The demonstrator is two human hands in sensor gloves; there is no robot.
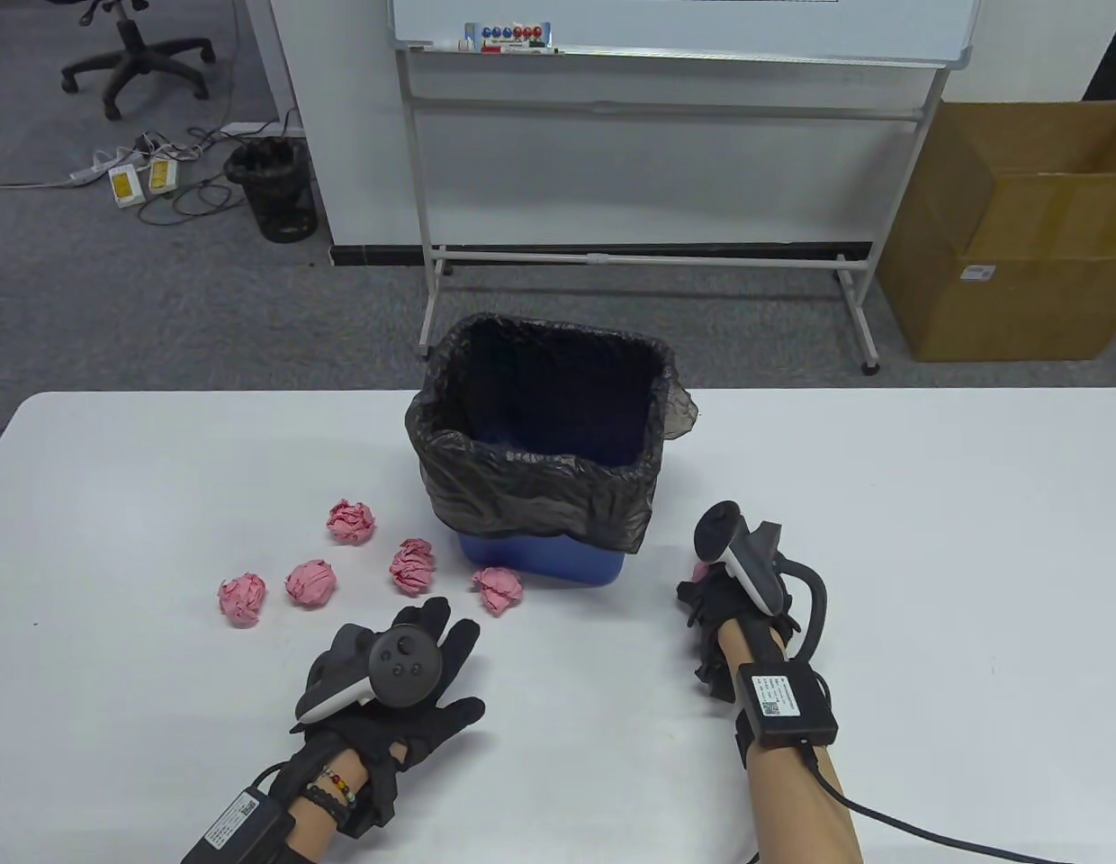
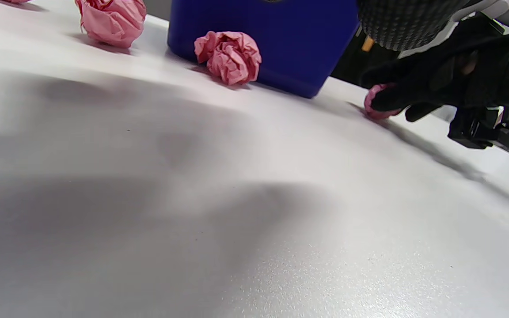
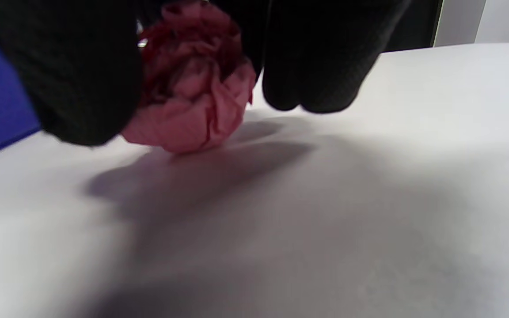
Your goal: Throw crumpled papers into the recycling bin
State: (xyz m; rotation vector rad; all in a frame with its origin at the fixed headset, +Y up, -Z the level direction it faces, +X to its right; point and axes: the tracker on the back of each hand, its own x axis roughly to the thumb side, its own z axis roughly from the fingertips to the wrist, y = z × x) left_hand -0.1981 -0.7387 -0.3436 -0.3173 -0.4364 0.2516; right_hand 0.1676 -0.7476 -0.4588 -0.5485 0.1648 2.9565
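Observation:
A blue bin (image 1: 544, 558) lined with a black bag (image 1: 540, 486) stands mid-table, also in the left wrist view (image 2: 259, 39). Several pink crumpled paper balls lie left of and in front of it, the nearest (image 1: 498, 589) by its front corner, also in the left wrist view (image 2: 230, 56). My right hand (image 1: 713, 589) grips another pink paper ball (image 3: 192, 106) against the table right of the bin; it shows in the left wrist view (image 2: 378, 104). My left hand (image 1: 432, 666) rests flat and open on the table, holding nothing, just below the balls.
The white table (image 1: 927, 558) stretches wide to the right. Behind it stand a whiteboard stand (image 1: 648, 256), a cardboard box (image 1: 1017, 234) and a black mesh bin (image 1: 274, 189) on the floor.

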